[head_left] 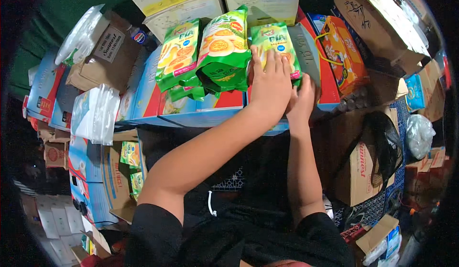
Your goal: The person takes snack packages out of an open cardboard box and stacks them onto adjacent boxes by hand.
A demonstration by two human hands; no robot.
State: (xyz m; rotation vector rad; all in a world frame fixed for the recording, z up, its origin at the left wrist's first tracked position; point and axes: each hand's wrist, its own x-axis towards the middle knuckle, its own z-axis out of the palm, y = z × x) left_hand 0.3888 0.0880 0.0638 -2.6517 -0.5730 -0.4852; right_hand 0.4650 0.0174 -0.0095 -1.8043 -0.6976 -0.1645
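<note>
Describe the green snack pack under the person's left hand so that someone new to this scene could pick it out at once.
Start at the row of blue and red cartons in front of the person. Three green snack packs lie on top of them. The one meant is the rightmost green pack, beside the orange bag; unlike its two neighbours, it has the left hand pressed flat on it.

The left hand (270, 83) is lying flat on a green snack packet (276, 45) at about one o'clock, fingers spread over its lower edge. The right hand (301, 100) is pressing in just beside it, touching the same packet's lower right side. Two more green packets (205, 52) are leaning at twelve o'clock on blue-and-red cartons (143, 100). An orange box (342, 52) is sitting at two o'clock.
</note>
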